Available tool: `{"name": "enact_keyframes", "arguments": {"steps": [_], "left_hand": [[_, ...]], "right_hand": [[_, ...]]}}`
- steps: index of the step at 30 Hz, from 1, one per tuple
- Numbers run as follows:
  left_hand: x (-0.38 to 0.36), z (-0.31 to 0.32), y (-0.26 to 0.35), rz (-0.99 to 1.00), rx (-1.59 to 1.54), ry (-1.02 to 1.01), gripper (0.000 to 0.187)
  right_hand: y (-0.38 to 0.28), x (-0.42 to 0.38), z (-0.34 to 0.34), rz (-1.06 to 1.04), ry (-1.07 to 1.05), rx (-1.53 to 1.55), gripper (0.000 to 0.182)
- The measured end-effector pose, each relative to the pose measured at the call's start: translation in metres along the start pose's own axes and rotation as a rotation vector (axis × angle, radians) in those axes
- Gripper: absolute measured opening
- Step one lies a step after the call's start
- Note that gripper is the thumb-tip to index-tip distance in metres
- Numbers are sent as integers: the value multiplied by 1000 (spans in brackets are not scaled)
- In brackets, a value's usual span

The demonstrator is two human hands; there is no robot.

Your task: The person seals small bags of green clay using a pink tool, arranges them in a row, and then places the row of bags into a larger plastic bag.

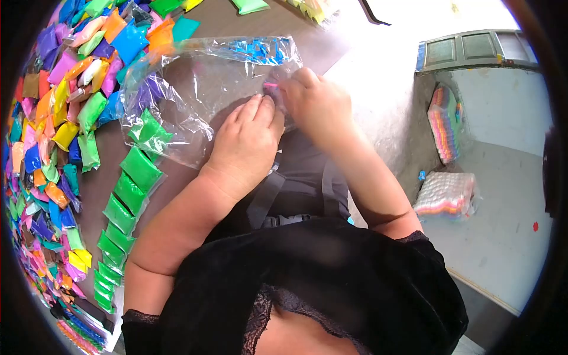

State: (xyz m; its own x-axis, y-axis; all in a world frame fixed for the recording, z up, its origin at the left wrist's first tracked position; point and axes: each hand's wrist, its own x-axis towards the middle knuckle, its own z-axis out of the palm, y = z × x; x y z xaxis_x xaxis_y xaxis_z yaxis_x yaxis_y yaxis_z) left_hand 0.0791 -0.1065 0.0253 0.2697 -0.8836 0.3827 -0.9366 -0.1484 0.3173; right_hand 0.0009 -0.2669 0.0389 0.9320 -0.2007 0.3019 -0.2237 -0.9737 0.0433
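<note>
A large clear plastic bag point(198, 80) with blue print lies crumpled on the brown table in front of me. My left hand point(245, 136) is at its near right part, fingers together and closed on the plastic. Close beside it, my right hand point(316, 106) is closed in a pinch at the bag's right end. A small bright pink piece point(271, 85) sticks out from its fingertips; I cannot make out its kind. Left of my left arm runs a strip of joined green packets point(130, 192), its top end partly under the bag.
A big heap of small colourful packets point(65, 112) covers the table's left side. Light green and yellow packets point(310, 9) lie at the far edge. To the right, wrapped stacks of colourful packs point(447, 192) stand on the floor near a wooden-framed piece point(473, 50).
</note>
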Motion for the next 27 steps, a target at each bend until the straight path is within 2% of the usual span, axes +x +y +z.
{"name": "enact_keyframes", "arguments": {"steps": [9,15,18,21,27], "left_hand": [[-1,-4,3,0,9,-15,25],[-1,-2,1,20,36,-31,24],[-2,0,2,15,19,13,23],[-1,-3,4,17,24,3,22],[-2,1,3,-1,27,12,23]], "right_hand": [[2,-2,-5,-39,-47,16,7],[3,1,-1,-14,18,97,6],[-2,-2,-4,-68,-41,109,6],[1,2,0,27,-49,80,6],[-2,-1,-4,-39,-88,124,7]]}}
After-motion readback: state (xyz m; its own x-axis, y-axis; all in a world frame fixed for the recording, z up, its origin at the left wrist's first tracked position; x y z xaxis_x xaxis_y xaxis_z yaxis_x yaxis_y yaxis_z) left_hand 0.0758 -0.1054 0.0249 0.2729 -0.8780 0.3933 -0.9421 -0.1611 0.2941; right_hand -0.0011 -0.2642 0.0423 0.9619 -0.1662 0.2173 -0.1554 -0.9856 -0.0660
